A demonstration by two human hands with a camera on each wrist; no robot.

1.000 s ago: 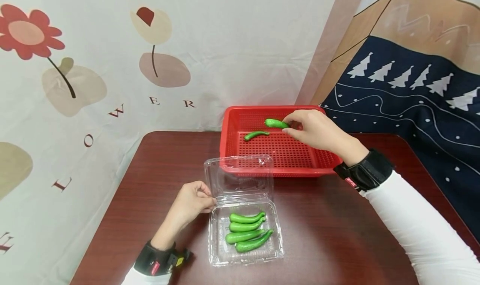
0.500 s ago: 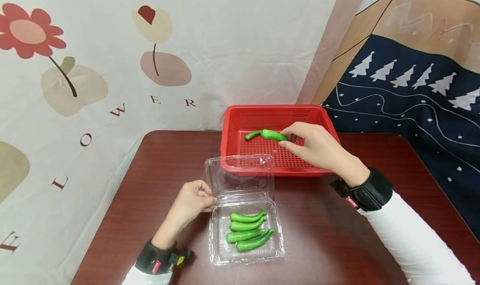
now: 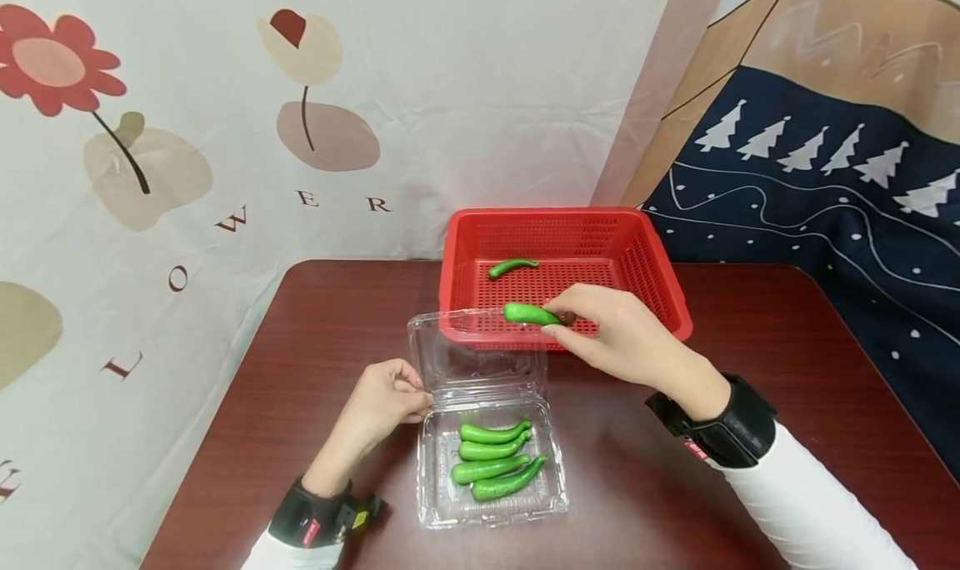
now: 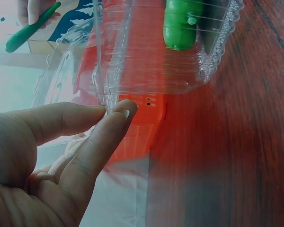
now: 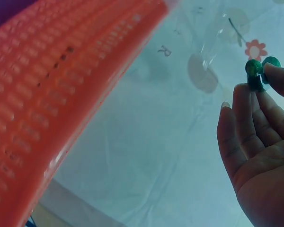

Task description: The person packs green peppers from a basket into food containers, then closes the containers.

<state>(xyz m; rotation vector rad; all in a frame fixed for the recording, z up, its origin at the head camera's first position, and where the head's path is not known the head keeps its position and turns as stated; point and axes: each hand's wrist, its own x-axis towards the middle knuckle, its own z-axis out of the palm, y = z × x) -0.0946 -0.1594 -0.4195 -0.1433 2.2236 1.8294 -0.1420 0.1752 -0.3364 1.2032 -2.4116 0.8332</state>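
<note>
A clear plastic clamshell box (image 3: 551, 507) stands with its lid (image 3: 472, 366) raised on the far side. Several green chili peppers (image 3: 491, 472) lie side by side in its base. My left hand (image 3: 384, 403) pinches the box's left edge by the hinge, between thumb and fingers (image 4: 97, 142) in the left wrist view. A single green chili pepper (image 3: 527, 313) is pinched by my right hand (image 3: 622, 337) above the front rim of the red basket, overlapping the raised lid's top edge in the head view. Its rounded end points left; my fingers hide the other end.
Behind the box, the red plastic basket (image 3: 660, 274) sits at the back of the dark brown table (image 3: 315, 328), with one more green chili pepper (image 3: 513, 267) inside. A printed cloth (image 3: 465, 95) hangs behind the table.
My right hand has come from over the basket's middle toward me and left, carrying the chili pepper to the front rim. My left hand and the box have stayed put.
</note>
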